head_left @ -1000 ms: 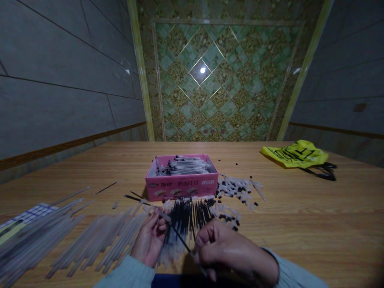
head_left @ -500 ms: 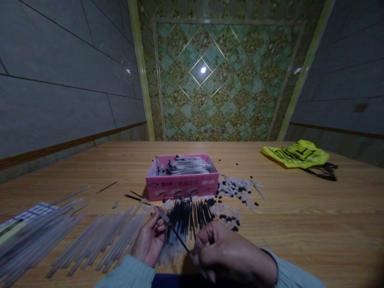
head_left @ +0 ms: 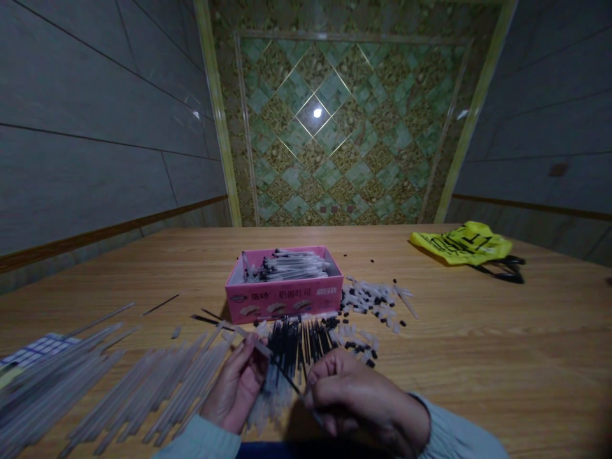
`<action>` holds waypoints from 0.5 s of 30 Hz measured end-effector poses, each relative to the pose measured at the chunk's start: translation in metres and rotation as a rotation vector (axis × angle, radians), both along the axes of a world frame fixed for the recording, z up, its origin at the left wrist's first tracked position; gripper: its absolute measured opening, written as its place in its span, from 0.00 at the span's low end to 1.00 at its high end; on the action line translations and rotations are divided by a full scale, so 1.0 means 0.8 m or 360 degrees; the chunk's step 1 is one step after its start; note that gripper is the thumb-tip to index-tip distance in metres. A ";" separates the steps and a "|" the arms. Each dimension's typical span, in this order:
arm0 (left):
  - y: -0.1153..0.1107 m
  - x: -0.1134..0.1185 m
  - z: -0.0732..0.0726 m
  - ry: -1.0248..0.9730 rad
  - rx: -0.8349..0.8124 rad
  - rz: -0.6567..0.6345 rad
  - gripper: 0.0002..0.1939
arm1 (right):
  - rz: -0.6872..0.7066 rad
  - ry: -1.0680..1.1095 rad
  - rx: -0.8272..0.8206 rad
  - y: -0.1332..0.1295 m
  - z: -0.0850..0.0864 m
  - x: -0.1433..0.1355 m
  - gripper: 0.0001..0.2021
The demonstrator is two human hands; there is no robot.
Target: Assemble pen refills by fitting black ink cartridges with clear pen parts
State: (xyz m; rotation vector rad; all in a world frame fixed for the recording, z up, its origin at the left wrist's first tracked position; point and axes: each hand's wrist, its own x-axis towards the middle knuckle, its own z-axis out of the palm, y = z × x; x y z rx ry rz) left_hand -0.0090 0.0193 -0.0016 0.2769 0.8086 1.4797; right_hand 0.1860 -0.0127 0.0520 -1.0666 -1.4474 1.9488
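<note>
My left hand (head_left: 239, 382) is closed, its thumb and fingers pinching a clear plastic tube (head_left: 262, 348). A thin black rod (head_left: 287, 377) runs from the tube's near end down to my right hand (head_left: 351, 395). The right fingers are closed on the rod, and a pale end shows below them. How deep the rod sits in the tube I cannot tell. Under and between the hands lies a bundle of thin black rods with pale ends (head_left: 284, 347). Beside my left hand several clear tubes (head_left: 155, 382) lie in a loose row.
Behind the hands stands a pink box (head_left: 285, 302) holding many finished-looking clear sticks with black tips (head_left: 299, 264). Small black and clear caps (head_left: 370, 296) are scattered to its right. More long tubes (head_left: 57, 389) lie far left on a checked packet (head_left: 45, 349). A yellow bag (head_left: 461, 245) lies back right.
My right hand has come slightly nearer to my left, and less of the black rod shows between them. The whole view has shifted a little.
</note>
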 end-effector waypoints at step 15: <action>-0.022 0.020 0.008 0.0215 0.0029 -0.0454 0.08 | -0.0174 -0.0140 0.0347 0.023 -0.017 -0.005 0.15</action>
